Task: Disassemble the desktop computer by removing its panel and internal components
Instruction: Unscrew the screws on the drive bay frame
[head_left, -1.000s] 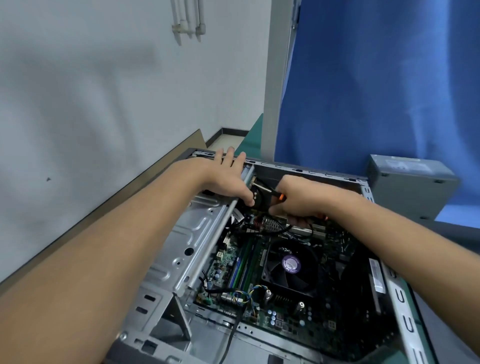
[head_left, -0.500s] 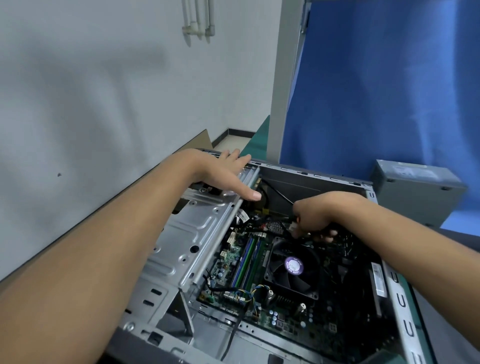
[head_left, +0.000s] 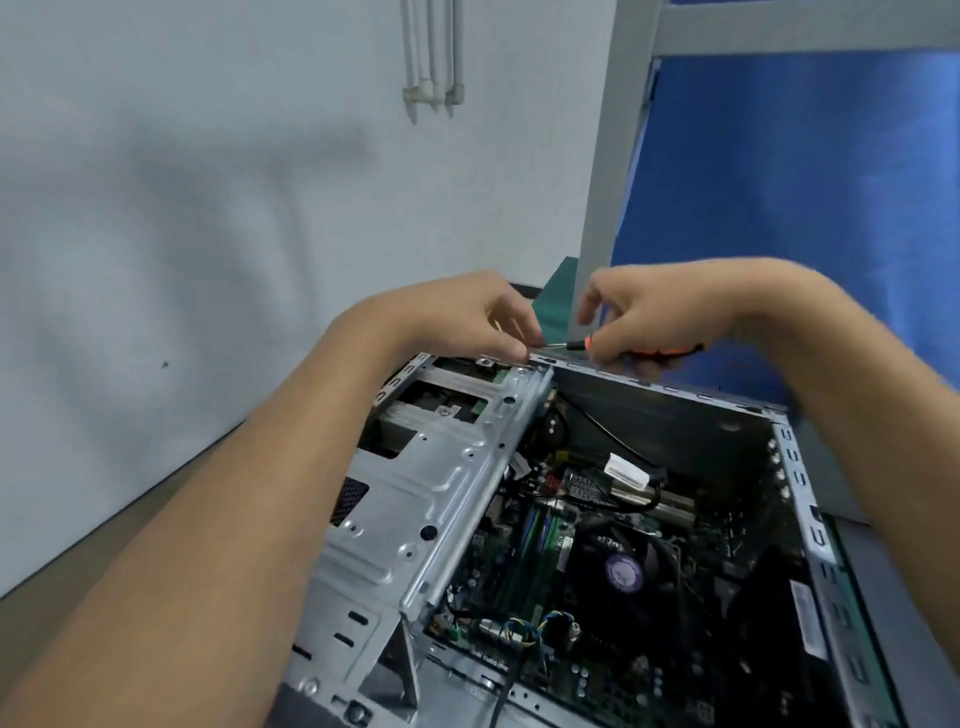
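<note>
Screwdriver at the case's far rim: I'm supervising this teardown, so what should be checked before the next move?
1. Right hand grip on the screwdriver handle: ok, fingers curled round it.
2. Left hand steadying the tip: ok, fingers pinch there.
3. Tip seated in a screw: cannot tell, fingers hide it.
4. Side panel off: ok, case interior open.
5. Drive cage out: not ok, sits in the case.
6. Black cable away from the tool: ok, lies lower inside.
</note>
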